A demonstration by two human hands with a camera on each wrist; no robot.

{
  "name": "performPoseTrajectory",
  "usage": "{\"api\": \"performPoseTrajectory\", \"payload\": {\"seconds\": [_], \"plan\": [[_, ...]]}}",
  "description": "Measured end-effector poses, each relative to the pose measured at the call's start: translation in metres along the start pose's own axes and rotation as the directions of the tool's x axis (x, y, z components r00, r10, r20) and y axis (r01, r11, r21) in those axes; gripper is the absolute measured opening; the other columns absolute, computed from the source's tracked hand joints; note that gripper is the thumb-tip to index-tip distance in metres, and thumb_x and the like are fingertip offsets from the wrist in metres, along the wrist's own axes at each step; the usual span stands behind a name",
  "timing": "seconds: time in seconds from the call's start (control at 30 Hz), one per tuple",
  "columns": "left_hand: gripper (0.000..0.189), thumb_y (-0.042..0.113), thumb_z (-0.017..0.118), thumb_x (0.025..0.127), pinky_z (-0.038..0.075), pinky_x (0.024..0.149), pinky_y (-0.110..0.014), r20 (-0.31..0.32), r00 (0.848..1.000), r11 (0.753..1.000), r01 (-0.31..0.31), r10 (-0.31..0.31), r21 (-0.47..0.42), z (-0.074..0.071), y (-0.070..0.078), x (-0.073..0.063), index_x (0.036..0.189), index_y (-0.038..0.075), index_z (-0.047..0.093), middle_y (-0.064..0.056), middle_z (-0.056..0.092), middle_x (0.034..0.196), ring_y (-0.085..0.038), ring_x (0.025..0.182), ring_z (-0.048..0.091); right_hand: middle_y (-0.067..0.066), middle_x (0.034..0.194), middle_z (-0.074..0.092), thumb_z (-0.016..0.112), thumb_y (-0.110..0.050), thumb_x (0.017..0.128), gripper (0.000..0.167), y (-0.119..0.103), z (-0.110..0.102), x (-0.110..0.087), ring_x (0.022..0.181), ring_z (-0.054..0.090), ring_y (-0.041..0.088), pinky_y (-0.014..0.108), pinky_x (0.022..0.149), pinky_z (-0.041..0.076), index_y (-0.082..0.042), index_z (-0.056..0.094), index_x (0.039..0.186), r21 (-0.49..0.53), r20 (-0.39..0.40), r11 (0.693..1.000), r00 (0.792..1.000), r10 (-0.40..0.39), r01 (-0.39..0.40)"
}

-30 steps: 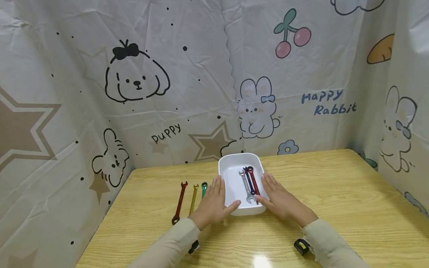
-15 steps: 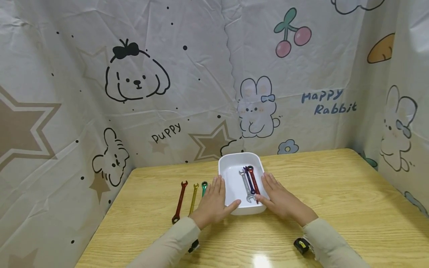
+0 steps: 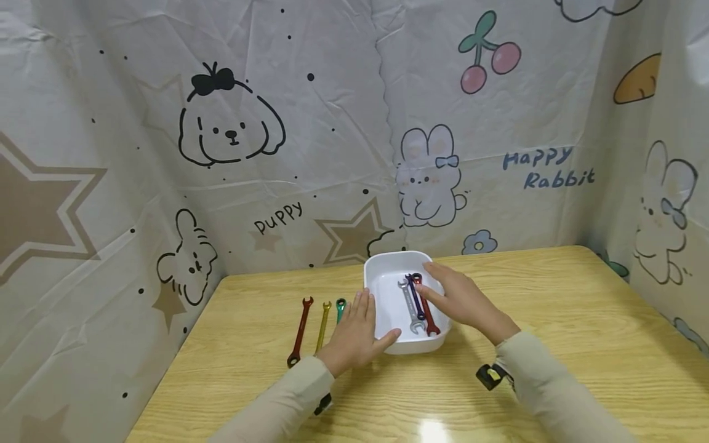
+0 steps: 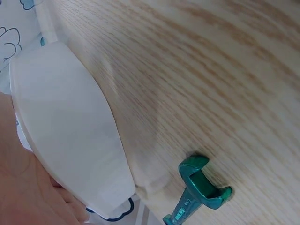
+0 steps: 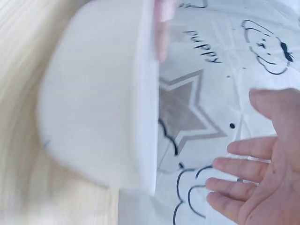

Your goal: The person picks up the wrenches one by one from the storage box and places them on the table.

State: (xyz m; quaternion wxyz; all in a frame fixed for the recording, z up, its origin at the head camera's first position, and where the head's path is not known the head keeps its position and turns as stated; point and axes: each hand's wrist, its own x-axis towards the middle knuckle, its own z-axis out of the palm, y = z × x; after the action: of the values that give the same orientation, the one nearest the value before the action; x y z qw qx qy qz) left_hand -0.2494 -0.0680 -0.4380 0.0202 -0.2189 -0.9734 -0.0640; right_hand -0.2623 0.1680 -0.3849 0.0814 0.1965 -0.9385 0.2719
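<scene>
A white plastic bin (image 3: 410, 348) stands on the table with three combination wrenches inside: a silver wrench (image 3: 410, 304), a purple wrench (image 3: 416, 299) and a red wrench (image 3: 429, 317). My left hand (image 3: 354, 332) rests along the bin's left side, fingers straight, thumb at the front rim. Over the right rim hovers my right hand (image 3: 462, 299), its thumb pointing across the wrenches. In the right wrist view its spread fingers (image 5: 241, 168) hold nothing and stand apart from the bin wall (image 5: 93, 103).
Left of the bin lie another red wrench (image 3: 300, 332), a yellow wrench (image 3: 324, 326) and a green wrench (image 3: 340, 304), partly hidden by my left hand. The green wrench's open end shows in the left wrist view. A printed curtain (image 3: 332, 92) hangs behind the wooden table (image 3: 249, 326).
My right hand has come off the bin's right side and risen over its rim, uncovering the lower end of the red wrench. My left hand stays at the bin.
</scene>
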Motion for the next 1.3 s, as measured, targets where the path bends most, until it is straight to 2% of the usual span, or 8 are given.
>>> {"api": "performPoseTrajectory", "payload": {"seconds": [0.13, 0.33, 0.73, 0.8, 0.87, 1.07, 1.2, 1.3], "plan": [[0.099, 0.073, 0.026, 0.091, 0.017, 0.116, -0.049, 0.006, 1.000, 1.000, 0.002, -0.002, 0.005, 0.000, 0.000, 0.001, 0.150, -0.006, 0.017, -0.023, 0.009, 0.158, -0.034, 0.146, 0.007, 0.026, 0.135, 0.051, 0.052, -0.039, 0.097, 0.059, -0.010, -0.006, 0.017, 0.124, 0.049, 0.043, 0.056, 0.099, 0.041, 0.004, 0.048, 0.137, 0.124, -0.008, 0.990, 0.998, 0.070, -0.068], [0.099, 0.073, 0.027, 0.091, 0.018, 0.116, -0.049, 0.013, 1.000, 1.000, 0.007, -0.007, 0.013, -0.001, 0.000, 0.000, 0.150, -0.006, 0.017, -0.022, 0.009, 0.158, -0.034, 0.146, 0.006, 0.026, 0.131, 0.055, 0.051, -0.036, 0.098, 0.056, -0.016, 0.001, 0.040, 0.117, 0.056, 0.041, 0.050, 0.094, 0.048, 0.006, 0.051, 0.134, 0.199, 0.066, 0.967, 0.987, 0.148, -0.158], [0.098, 0.072, 0.025, 0.092, 0.017, 0.116, -0.050, 0.000, 1.000, 1.000, -0.003, 0.003, 0.009, 0.002, -0.001, 0.000, 0.150, -0.006, 0.016, -0.023, 0.008, 0.158, -0.034, 0.146, 0.006, 0.026, 0.115, 0.064, 0.057, -0.033, 0.094, 0.052, -0.020, 0.029, 0.057, 0.098, 0.063, 0.034, 0.044, 0.081, 0.054, 0.011, 0.059, 0.121, 0.171, 0.112, 0.952, 0.965, 0.238, -0.255], [0.098, 0.072, 0.025, 0.092, 0.017, 0.116, -0.050, 0.002, 1.000, 1.000, 0.000, 0.000, 0.012, 0.002, -0.002, 0.001, 0.150, -0.006, 0.015, -0.023, 0.007, 0.158, -0.034, 0.146, 0.005, 0.027, 0.117, 0.063, 0.058, -0.030, 0.094, 0.050, -0.018, 0.034, 0.059, 0.099, 0.063, 0.034, 0.045, 0.085, 0.053, 0.012, 0.058, 0.121, 0.169, 0.124, 0.943, 0.956, 0.267, -0.285], [0.097, 0.071, 0.025, 0.092, 0.017, 0.116, -0.050, 0.003, 1.000, 1.000, -0.003, 0.003, 0.014, 0.002, -0.001, 0.001, 0.150, -0.006, 0.015, -0.023, 0.007, 0.158, -0.034, 0.146, 0.006, 0.024, 0.106, 0.066, 0.058, -0.028, 0.094, 0.044, -0.015, 0.039, 0.060, 0.087, 0.062, 0.028, 0.040, 0.077, 0.053, 0.011, 0.063, 0.114, 0.164, 0.131, 0.938, 0.950, 0.285, -0.304], [0.097, 0.070, 0.026, 0.093, 0.017, 0.116, -0.050, -0.001, 1.000, 1.000, -0.017, 0.017, 0.013, 0.000, -0.001, 0.002, 0.149, -0.007, 0.016, -0.024, 0.009, 0.157, -0.035, 0.146, 0.007, 0.017, 0.094, 0.067, 0.061, -0.027, 0.091, 0.039, -0.010, 0.053, 0.060, 0.075, 0.056, 0.022, 0.035, 0.067, 0.050, 0.009, 0.067, 0.105, 0.177, 0.148, 0.916, 0.930, 0.337, -0.360], [0.097, 0.070, 0.027, 0.093, 0.017, 0.116, -0.050, 0.002, 1.000, 1.000, -0.014, 0.014, 0.006, 0.000, -0.001, 0.001, 0.149, -0.008, 0.016, -0.025, 0.008, 0.157, -0.034, 0.146, 0.006, 0.008, 0.070, 0.058, 0.064, -0.027, 0.088, 0.032, -0.007, 0.063, 0.059, 0.062, 0.051, 0.019, 0.029, 0.055, 0.044, 0.001, 0.062, 0.074, 0.157, 0.143, 0.913, 0.923, 0.357, -0.377], [0.097, 0.070, 0.027, 0.093, 0.017, 0.116, -0.050, 0.004, 1.000, 1.000, -0.013, 0.013, 0.002, 0.000, -0.001, 0.000, 0.149, -0.008, 0.016, -0.025, 0.008, 0.157, -0.035, 0.146, 0.006, 0.005, 0.063, 0.049, 0.066, -0.027, 0.087, 0.034, -0.004, 0.069, 0.059, 0.057, 0.049, 0.018, 0.027, 0.051, 0.040, -0.007, 0.051, 0.064, 0.125, 0.128, 0.911, 0.917, 0.377, -0.392]]}}
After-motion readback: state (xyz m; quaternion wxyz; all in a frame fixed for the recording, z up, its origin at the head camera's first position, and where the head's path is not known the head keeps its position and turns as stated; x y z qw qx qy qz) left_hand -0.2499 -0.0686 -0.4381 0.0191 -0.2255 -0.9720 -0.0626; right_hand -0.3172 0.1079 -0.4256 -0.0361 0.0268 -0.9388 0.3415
